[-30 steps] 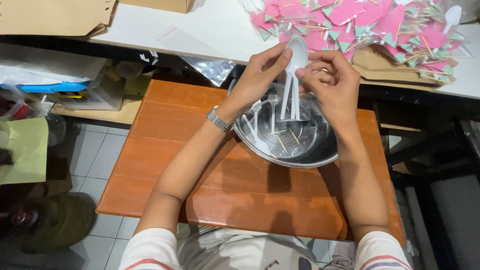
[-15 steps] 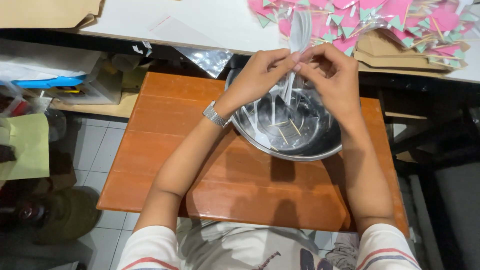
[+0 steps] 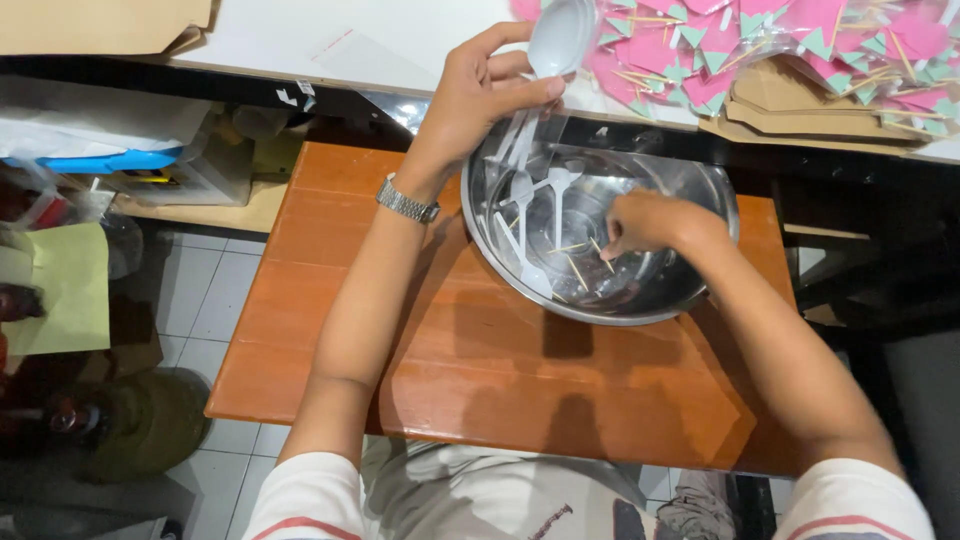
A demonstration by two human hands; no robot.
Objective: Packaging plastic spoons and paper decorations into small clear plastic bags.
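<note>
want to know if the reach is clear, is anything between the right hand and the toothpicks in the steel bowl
Nothing visible blocks it. The right hand is already inside the steel bowl, fingertips down at the toothpicks on the bottom. The white plastic spoons lie to the left of them, and the left hand holds a spoon above the rim.
</note>
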